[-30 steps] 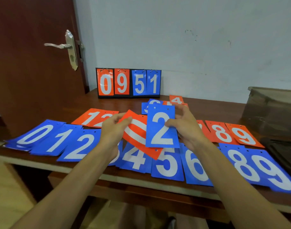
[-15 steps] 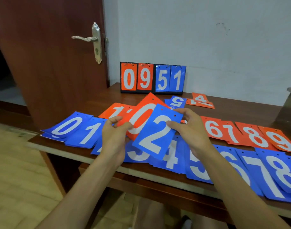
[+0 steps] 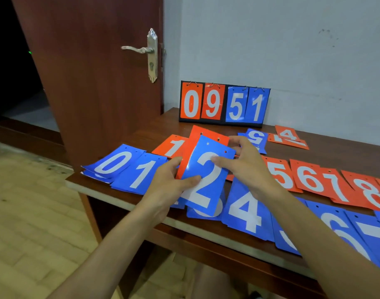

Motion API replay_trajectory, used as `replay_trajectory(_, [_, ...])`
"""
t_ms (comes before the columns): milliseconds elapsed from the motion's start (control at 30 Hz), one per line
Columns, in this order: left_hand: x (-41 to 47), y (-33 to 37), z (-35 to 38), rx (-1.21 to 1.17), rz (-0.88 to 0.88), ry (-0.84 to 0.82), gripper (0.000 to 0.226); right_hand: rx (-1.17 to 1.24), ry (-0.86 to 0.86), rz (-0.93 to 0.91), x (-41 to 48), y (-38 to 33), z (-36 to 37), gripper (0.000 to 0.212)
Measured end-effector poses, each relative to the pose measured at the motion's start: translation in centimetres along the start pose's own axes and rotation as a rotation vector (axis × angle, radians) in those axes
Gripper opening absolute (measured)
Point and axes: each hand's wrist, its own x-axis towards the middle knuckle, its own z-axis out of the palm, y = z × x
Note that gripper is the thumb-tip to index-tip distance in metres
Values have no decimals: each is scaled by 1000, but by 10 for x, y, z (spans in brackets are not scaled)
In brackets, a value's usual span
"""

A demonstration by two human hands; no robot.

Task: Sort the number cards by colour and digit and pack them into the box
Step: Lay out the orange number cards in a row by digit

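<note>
A blue card with a white 2 (image 3: pixel 206 180) is held above the table's front, with an orange card (image 3: pixel 196 143) stacked behind it. My left hand (image 3: pixel 169 182) pinches their lower left edge. My right hand (image 3: pixel 247 165) grips their right side near the top. Below them lies a row of blue cards: 0 (image 3: pixel 115 161), 1 (image 3: pixel 141 173), 4 (image 3: pixel 245 207), and more running off to the right. A row of orange cards 5 (image 3: pixel 280 175), 6 (image 3: pixel 310 178), 7 (image 3: pixel 335 188), 8 (image 3: pixel 370 195) lies behind. No box is in view.
A flip scoreboard (image 3: pixel 224 104) showing 0 9 5 1 stands against the wall at the back of the wooden table (image 3: pixel 327 147). Loose cards, a blue 5 (image 3: pixel 256 135) and an orange 4 (image 3: pixel 287 134), lie before it. An open brown door (image 3: pixel 94 83) stands left of the table.
The view has swung left, so the box at the right is out of frame. The blue 2 and the orange card behind it have been squared together, more upright, in both hands.
</note>
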Motion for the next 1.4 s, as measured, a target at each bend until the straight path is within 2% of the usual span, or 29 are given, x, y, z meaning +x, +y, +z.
replay_trajectory(133, [-1,1,-13,97,41,-75,29,20,-9,-7,10,-9,12,5])
replay_trajectory(300, [10,1,-44,160,88,113,27,104,-3,20,30,-19,20,7])
replay_trajectory(433, [11,6,-70,127,137,268,26,246,135,66,44,-13,16,9])
replay_trajectory(533, [10,11,-84,62,126,375,25,264,189,100,53,-8,8,7])
replay_trajectory(633, [7,11,-84,84,95,390,22,219,154,127,57,-2,2,9])
replay_trajectory(700, [3,6,-76,159,71,329,23,155,90,134,56,0,0,8])
replay_trajectory(833, [-2,-4,-57,349,30,259,42,43,-16,94,49,2,-2,6])
replay_trajectory(1033, [-2,-9,-44,768,160,264,45,-65,-63,65,41,-2,-4,14])
replay_trajectory(1200, [1,-13,-41,925,208,284,38,-92,-99,34,36,-1,-2,17])
replay_trajectory(1267, [2,-16,-41,1069,212,279,34,-98,-116,35,35,0,1,18])
replay_trajectory(1333, [2,-19,-40,1193,272,343,26,-100,-124,34,34,0,3,18])
replay_trajectory(1400, [3,-16,-38,1085,339,408,20,-107,-132,19,35,0,4,16])
